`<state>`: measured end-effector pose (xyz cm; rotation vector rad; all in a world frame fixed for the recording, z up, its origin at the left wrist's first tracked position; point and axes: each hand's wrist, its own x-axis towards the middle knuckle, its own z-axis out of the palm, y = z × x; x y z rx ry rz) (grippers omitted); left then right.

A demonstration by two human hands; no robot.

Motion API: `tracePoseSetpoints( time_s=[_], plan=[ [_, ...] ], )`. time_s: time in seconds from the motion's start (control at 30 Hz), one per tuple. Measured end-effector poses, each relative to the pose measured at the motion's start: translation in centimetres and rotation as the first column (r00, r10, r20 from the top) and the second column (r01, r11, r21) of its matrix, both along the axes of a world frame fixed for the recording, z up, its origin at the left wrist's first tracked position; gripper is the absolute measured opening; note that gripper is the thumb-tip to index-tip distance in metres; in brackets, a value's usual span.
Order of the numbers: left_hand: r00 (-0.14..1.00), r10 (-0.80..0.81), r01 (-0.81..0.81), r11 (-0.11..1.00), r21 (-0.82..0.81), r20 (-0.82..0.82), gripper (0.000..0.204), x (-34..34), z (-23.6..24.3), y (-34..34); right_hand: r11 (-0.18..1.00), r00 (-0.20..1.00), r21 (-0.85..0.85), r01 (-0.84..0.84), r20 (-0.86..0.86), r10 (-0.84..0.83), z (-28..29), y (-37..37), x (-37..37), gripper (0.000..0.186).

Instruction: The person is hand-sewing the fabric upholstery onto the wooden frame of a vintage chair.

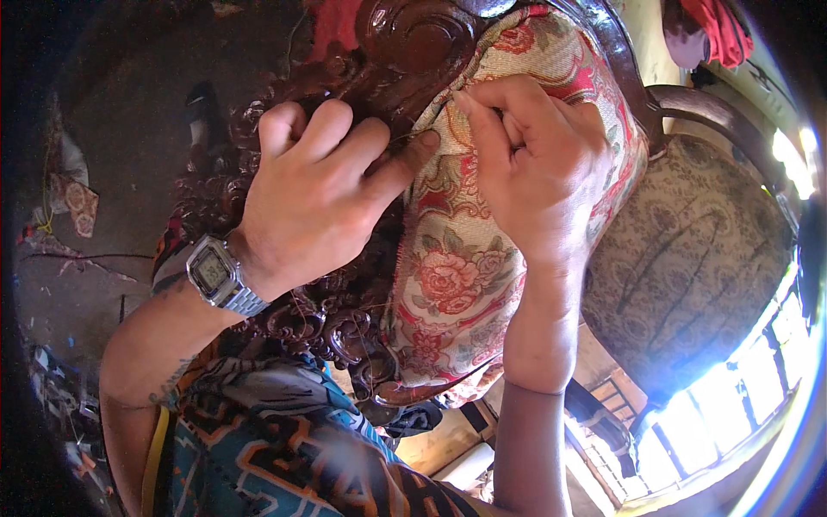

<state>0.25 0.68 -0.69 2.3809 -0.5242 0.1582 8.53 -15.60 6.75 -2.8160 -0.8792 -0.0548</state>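
Note:
A carved, glossy dark-wood seat frame (405,43) holds a padded panel of cream fabric with red roses (452,284). My left hand (314,198) is closed over the frame, its index finger at the piped fabric edge beside a fine thread; its thumb and whatever it grips are hidden. Just right of it, my right hand (538,164) is closed in a pinch at the top of that same edge, and what sits between the fingertips is too small to make out. A wristwatch is on my left wrist.
A second chair with a brown floral cushion (680,250) and curved wooden arm is at the right, near bright windows (706,414). Red cloth (724,34) hangs at the top right. Fabric scraps (73,198) lie on the dark floor at the left.

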Motion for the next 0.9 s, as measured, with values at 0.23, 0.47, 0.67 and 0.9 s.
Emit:
tracePoseSetpoints(
  time_s=[0.23, 0.47, 0.67, 0.9],
  plan=[
    [0.999, -0.031, 0.032, 0.999, -0.013, 0.020, 0.049, 0.3, -0.1, 0.4, 0.979, 0.982, -0.133, -0.155, -0.127, 0.138, 0.8, -0.1, 1.8, 0.009],
    [0.995, -0.082, 0.085, 0.995, -0.050, 0.047, 0.046, 0.6, 0.0, 1.3, 0.976, 0.987, -0.190, -0.106, -0.143, 0.079, 1.4, 0.6, 1.3, 0.009],
    [0.895, -0.242, -0.022, 0.815, -0.578, -0.374, 0.032, 0.7, 3.6, 5.0, 0.998, 0.964, 0.059, 0.004, -0.267, 0.012, 2.0, -0.7, -0.2, 0.018],
    [0.632, -0.518, -0.402, 0.416, -0.816, -0.576, 0.033, -1.3, 10.8, 10.5, 0.987, 0.999, 0.158, -0.031, -0.006, 0.033, 1.2, -0.4, -0.6, 0.011]
  ],
)
